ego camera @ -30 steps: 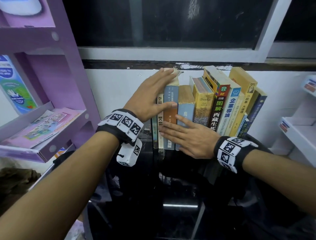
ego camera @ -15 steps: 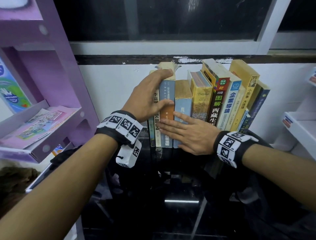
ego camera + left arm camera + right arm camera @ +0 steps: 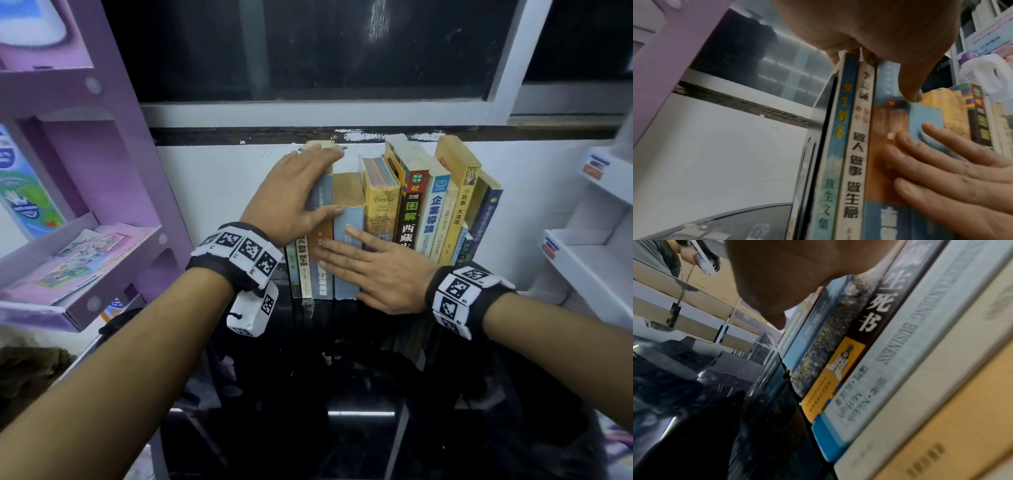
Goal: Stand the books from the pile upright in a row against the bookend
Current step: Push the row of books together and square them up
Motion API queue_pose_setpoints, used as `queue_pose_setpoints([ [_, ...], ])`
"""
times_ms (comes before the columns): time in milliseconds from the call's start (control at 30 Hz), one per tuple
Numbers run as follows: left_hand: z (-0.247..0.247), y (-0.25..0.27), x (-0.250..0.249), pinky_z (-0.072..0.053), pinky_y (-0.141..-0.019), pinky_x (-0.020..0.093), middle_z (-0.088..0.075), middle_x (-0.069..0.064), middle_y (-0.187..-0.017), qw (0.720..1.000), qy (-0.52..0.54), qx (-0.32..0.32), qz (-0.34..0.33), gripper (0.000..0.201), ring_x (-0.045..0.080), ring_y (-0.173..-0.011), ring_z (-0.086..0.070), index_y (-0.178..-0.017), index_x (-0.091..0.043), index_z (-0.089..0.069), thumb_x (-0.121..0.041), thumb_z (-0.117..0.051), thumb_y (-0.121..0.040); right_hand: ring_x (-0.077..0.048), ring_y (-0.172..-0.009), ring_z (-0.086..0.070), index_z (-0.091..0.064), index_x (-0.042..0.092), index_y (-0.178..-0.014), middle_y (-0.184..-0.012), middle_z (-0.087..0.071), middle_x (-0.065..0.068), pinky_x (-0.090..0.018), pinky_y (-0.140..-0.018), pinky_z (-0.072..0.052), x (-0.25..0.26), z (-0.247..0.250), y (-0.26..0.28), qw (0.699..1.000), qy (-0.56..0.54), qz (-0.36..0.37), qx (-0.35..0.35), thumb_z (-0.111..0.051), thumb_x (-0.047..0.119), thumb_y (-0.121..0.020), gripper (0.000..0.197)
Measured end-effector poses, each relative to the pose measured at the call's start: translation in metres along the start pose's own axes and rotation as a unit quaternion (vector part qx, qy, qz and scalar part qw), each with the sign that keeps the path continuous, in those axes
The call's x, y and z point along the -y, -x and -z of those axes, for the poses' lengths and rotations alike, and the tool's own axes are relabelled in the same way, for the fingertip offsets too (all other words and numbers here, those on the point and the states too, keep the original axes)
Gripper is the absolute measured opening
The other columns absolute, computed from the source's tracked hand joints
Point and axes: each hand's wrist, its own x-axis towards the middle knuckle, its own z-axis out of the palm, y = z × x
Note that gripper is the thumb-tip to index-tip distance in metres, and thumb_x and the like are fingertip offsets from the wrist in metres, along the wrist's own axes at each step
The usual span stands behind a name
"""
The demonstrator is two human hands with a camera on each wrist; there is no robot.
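Observation:
A row of books [image 3: 409, 212] stands upright on the black glossy table [image 3: 342, 359] against the white wall. My left hand [image 3: 308, 185] lies over the left end of the row, fingers reaching the top of the tall blue book [image 3: 323, 281] and thumb [image 3: 910, 91] across its spine. My right hand [image 3: 370, 270] is flat, its straight fingers [image 3: 941, 170] pressing the blue and pale blue [image 3: 347, 274] spines low down. A thin black bookend [image 3: 816, 138] stands against the leftmost book. The right wrist view shows only my palm [image 3: 787, 272] and spines [image 3: 890, 353] close up.
A purple shelf unit [image 3: 102, 171] with magazines stands at the left, close to the row. White shelves [image 3: 589, 246] stand at the right. A dark window [image 3: 308, 51] runs above the wall ledge. The books at the right end lean slightly.
Both hands keep about the same places on the row. The head view has shifted a little; the books show no clear movement.

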Motion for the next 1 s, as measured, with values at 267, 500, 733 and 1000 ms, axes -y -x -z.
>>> queue_pose_setpoints([
  [267, -0.010, -0.025, -0.037, -0.020, -0.114, 0.031, -0.039, 0.001, -0.150, 0.998, -0.040, 0.028, -0.038, 0.077, 0.019, -0.139, -0.033, -0.149, -0.022, -0.030, -0.051, -0.061, -0.085, -0.025, -0.150, -0.002, -0.017, 0.007, -0.153, -0.161, -0.009, -0.011, -0.050, -0.120, -0.002, 0.000, -0.007, 0.037, 0.999, -0.022, -0.021, 0.010, -0.037, 0.043, -0.098, 0.069],
  [500, -0.021, -0.024, -0.032, -0.031, -0.106, 0.037, -0.055, 0.001, -0.139, 0.987, -0.138, 0.037, -0.072, 0.062, 0.021, -0.133, -0.046, -0.140, -0.021, -0.045, -0.052, -0.056, -0.088, -0.025, -0.150, -0.001, -0.016, 0.007, -0.153, -0.161, -0.008, -0.011, -0.050, -0.120, 0.001, -0.009, -0.015, 0.038, 0.999, -0.015, -0.029, 0.011, -0.036, 0.050, -0.097, 0.073],
  [733, -0.024, -0.024, -0.027, -0.040, -0.093, 0.036, -0.064, -0.001, -0.128, 0.984, -0.146, 0.007, -0.097, 0.057, 0.022, -0.108, -0.063, -0.134, -0.022, -0.053, -0.051, -0.062, -0.085, -0.024, -0.150, 0.003, -0.013, 0.006, -0.154, -0.162, -0.003, -0.011, -0.050, -0.120, 0.002, -0.011, -0.025, 0.037, 1.000, -0.008, -0.026, 0.003, -0.029, 0.051, -0.099, 0.072],
  [1000, -0.023, -0.024, -0.029, -0.040, -0.097, 0.037, -0.066, -0.001, -0.124, 0.984, -0.153, 0.003, -0.093, 0.056, 0.023, -0.096, -0.066, -0.132, -0.023, -0.055, -0.049, -0.066, -0.084, -0.025, -0.149, 0.003, -0.015, 0.006, -0.153, -0.161, -0.006, -0.011, -0.050, -0.119, 0.005, -0.011, -0.026, 0.036, 1.000, 0.006, -0.027, 0.002, -0.033, 0.050, -0.098, 0.073],
])
